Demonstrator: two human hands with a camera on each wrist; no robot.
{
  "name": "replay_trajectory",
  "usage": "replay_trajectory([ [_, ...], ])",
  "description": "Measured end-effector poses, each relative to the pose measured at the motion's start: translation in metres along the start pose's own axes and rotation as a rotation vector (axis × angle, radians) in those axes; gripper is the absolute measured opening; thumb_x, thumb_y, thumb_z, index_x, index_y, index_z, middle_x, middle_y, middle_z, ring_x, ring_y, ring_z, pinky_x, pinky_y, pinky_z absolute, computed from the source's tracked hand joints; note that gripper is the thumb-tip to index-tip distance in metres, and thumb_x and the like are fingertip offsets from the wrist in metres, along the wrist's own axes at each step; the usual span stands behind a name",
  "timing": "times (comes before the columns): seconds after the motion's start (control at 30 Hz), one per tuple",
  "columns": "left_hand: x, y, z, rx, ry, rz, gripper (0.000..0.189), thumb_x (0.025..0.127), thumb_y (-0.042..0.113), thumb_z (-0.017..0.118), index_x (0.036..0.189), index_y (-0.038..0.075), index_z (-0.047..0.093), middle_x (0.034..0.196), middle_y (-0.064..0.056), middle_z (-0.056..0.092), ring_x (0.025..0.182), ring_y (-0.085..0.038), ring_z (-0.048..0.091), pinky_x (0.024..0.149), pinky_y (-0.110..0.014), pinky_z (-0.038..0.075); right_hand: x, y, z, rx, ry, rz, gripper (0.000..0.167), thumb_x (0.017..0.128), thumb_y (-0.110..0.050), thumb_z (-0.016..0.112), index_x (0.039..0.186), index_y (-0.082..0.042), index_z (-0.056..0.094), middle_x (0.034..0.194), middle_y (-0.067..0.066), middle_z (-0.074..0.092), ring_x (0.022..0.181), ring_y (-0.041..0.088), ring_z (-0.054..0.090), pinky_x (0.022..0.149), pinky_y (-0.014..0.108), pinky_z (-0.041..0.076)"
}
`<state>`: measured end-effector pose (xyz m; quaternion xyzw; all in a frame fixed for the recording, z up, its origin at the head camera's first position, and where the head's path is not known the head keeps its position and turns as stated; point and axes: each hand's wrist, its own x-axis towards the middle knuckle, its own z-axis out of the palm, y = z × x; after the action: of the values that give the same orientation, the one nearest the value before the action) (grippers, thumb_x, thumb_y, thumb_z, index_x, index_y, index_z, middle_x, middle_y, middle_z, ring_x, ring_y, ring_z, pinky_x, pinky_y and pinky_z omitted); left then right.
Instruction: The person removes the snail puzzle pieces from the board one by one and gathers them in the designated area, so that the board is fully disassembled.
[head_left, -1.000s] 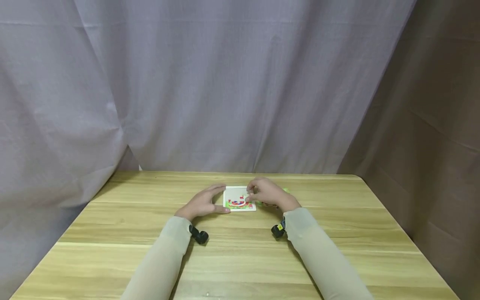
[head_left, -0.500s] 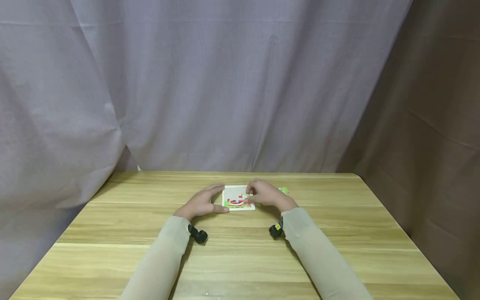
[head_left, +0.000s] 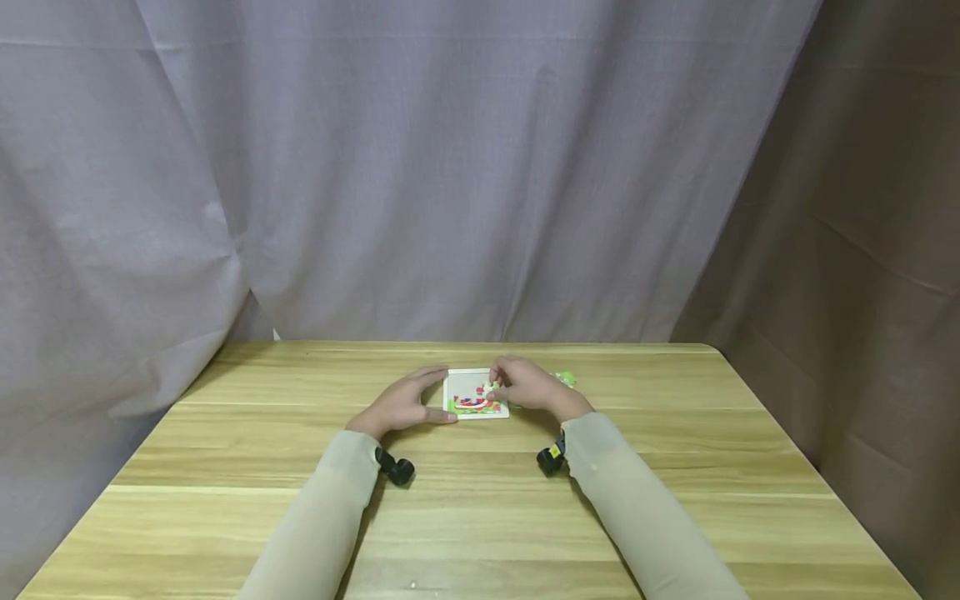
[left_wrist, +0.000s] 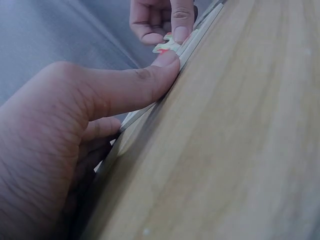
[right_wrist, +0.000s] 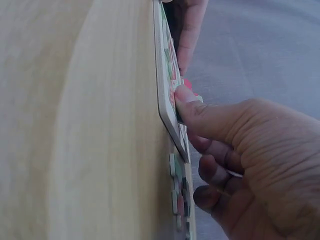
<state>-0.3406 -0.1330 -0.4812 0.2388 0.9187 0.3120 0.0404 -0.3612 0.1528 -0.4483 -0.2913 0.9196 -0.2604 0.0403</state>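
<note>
A small jigsaw puzzle tray [head_left: 465,370] with a white rim lies near the table's far side, coloured pieces along its near part and bare grey base beyond. My left hand [head_left: 401,405] holds its left side, thumb at the near corner and fingers at the far one. Over the tray's right part, my right hand [head_left: 528,386] pinches a jigsaw piece [left_wrist: 161,48], pale with red marks, between thumb and fingers. In the right wrist view the right thumb [right_wrist: 210,117] hides much of that piece. Whether the piece touches the tray I cannot tell.
Loose green puzzle pieces [head_left: 566,379] lie right of the tray, partly hidden behind the right hand; several more pieces [right_wrist: 175,200] show in the right wrist view. The wooden table [head_left: 480,517] ends at a grey curtain [head_left: 390,183] behind.
The right hand has shifted slightly over the tray while keeping its pinch, and more of the pale piece shows now. The left hand stays on the tray's left side.
</note>
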Motion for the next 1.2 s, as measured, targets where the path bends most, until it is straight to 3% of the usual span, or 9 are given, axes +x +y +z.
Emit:
replay_trajectory([
  [0.2,-0.001,-0.001,0.000,-0.004,-0.003,0.009,0.103,0.089,0.054,0.088,0.172,0.008,0.045,0.182,-0.016,0.039,0.169,-0.044,0.037,0.139,-0.070,0.027,0.001,0.004,0.003,0.019,0.000,-0.026,0.019,0.103,-0.015,0.083,0.115,-0.009,0.070,0.110,0.007,0.077,0.103,0.017,0.071,0.100,0.040,0.065],
  [0.5,-0.002,-0.002,0.000,0.008,0.005,0.016,0.102,0.089,0.054,0.088,0.171,0.008,0.047,0.182,-0.015,0.040,0.168,-0.043,0.038,0.138,-0.069,0.028,0.005,0.004,0.004,-0.036,-0.022,-0.112,0.011,0.104,-0.015,0.081,0.111,-0.007,0.078,0.097,0.002,0.079,0.087,0.007,0.063,0.084,0.029,0.060],
  [0.87,0.000,-0.002,-0.004,0.013,0.001,0.005,0.104,0.089,0.054,0.087,0.172,0.007,0.045,0.182,-0.015,0.039,0.168,-0.043,0.038,0.138,-0.069,0.029,0.004,0.000,-0.003,-0.012,-0.020,-0.089,0.014,0.107,-0.019,0.079,0.113,-0.007,0.078,0.091,0.000,0.074,0.079,0.007,0.057,0.074,0.025,0.053],
  [1.2,0.000,0.001,-0.002,0.018,-0.004,-0.001,0.104,0.090,0.055,0.087,0.172,0.009,0.045,0.182,-0.015,0.039,0.168,-0.043,0.038,0.138,-0.070,0.029,-0.004,0.010,-0.006,0.058,0.052,-0.072,0.021,0.108,-0.020,0.078,0.125,-0.007,0.080,0.104,0.004,0.080,0.095,0.015,0.073,0.092,0.040,0.066],
])
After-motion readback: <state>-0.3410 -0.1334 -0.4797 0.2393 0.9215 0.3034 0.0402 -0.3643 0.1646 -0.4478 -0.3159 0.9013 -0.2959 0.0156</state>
